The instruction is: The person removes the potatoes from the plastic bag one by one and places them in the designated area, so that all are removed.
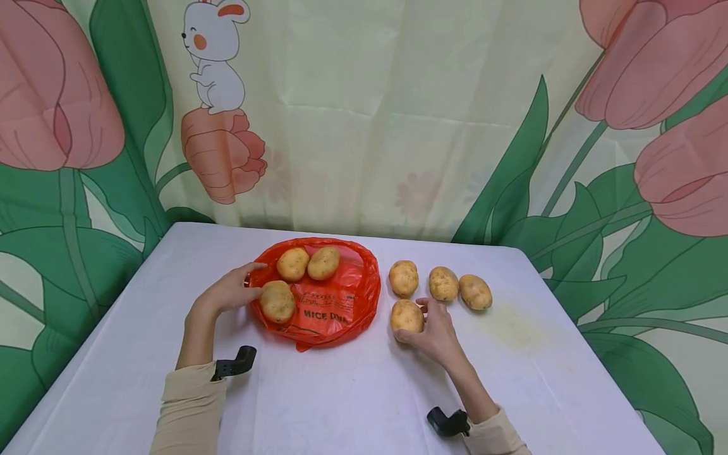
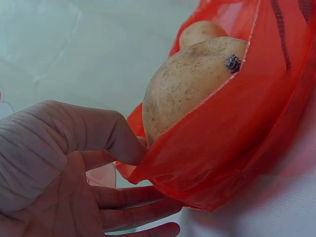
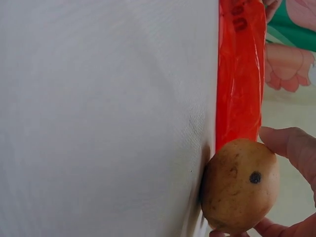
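Observation:
On the left side of the table, a red plastic bag lies spread with its rim rolled open, three potatoes inside. My left hand pinches the bag's left rim between thumb and fingers; the other fingers stretch underneath, as the left wrist view shows. Just inside that rim sits the nearest bagged potato, with a dark spot on its skin. To the right of the bag, my right hand grips another potato, thumb on one side and fingers on the other. That potato is low over the white cloth.
Three more potatoes stand in a loose row behind the right hand: one at the left, a middle potato and a right potato. A yellowish stain marks the white tablecloth. Behind the table hangs a printed curtain.

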Motion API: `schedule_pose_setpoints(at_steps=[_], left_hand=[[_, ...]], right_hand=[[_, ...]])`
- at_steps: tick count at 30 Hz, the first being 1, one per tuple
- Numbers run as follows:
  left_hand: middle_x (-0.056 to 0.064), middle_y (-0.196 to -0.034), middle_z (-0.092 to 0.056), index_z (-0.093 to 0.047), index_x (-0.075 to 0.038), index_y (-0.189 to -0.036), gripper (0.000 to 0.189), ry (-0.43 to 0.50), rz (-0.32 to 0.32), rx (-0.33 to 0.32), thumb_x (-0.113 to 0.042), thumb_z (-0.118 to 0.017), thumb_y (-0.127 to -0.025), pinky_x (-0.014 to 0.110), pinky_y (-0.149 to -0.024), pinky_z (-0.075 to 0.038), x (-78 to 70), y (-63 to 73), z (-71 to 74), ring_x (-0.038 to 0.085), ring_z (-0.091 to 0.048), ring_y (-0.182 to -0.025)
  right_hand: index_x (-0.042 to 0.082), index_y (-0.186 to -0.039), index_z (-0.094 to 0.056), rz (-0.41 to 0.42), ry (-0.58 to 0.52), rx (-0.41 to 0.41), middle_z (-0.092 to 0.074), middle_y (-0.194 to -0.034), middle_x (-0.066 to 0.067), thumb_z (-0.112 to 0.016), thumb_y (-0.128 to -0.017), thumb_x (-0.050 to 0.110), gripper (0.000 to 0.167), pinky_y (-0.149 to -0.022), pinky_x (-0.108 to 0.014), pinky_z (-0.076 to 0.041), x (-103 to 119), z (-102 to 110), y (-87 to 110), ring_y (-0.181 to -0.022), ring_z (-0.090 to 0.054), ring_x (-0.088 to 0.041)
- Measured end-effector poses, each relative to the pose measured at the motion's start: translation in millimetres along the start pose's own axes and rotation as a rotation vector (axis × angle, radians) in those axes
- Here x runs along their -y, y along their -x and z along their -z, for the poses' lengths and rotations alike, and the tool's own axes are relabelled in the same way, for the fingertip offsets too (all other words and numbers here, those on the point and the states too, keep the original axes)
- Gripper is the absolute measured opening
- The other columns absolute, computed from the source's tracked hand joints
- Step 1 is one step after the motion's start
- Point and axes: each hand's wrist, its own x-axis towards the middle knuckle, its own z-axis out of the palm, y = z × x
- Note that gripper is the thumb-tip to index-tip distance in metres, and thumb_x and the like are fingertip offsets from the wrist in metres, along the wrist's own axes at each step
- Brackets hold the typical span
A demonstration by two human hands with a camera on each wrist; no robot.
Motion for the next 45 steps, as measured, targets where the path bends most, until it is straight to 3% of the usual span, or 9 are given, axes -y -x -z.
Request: schedule_pose_setpoints(at_steps=[7,20,35,45], left_hand=[[0.033,-0.152,-0.039,-0.036,0.002,-0.154,0.065,-0.001,0.007,-0.001,-0.014,-0.056,-0.094,0.068,-0.109,-0.038,-0.3,-0.3,0.0,0.049,-0.040,-0.134],[0.033,-0.153,-0.038,-0.036,0.002,-0.155,0.066,0.000,0.008,-0.002,-0.015,-0.056,-0.094,0.068,-0.109,-0.039,1.5,-1.0,-0.3,0.049,-0.039,-0.136],[0.033,-0.153,-0.038,-0.036,0.002,-0.154,0.065,-0.004,0.015,0.005,-0.015,-0.056,-0.095,0.067,-0.110,-0.038,0.5,-1.3,-0.1,0.050,-0.039,-0.136],[0.033,-0.153,-0.038,-0.036,0.002,-0.154,0.065,-0.011,0.003,0.001,-0.015,-0.056,-0.095,0.067,-0.110,-0.038,2.8,-2.2,-0.2,0.049,-0.039,-0.136]], right_hand=[[0.002,-0.142,-0.045,0.041,-0.010,-0.050,-0.044,-0.141,-0.025,-0.088,-0.078,0.032,0.083,-0.107,-0.060,-0.039,4,1,-1.2,-0.133,-0.035,-0.041],[0.005,-0.140,-0.051,0.099,-0.062,-0.080,-0.044,-0.144,-0.020,-0.087,-0.080,0.034,0.076,-0.108,-0.061,-0.039,27,-5,-4.8,-0.136,-0.033,-0.036],[0.009,-0.137,-0.055,0.190,-0.103,-0.028,-0.051,-0.139,-0.013,-0.087,-0.080,0.033,0.070,-0.098,-0.057,-0.050,59,-26,-10.2,-0.130,-0.047,-0.035],[0.006,-0.135,-0.055,0.242,-0.159,0.029,-0.052,-0.138,-0.018,-0.085,-0.082,0.035,0.067,-0.104,-0.059,-0.046,77,-44,-16.4,-0.132,-0.044,-0.035]])
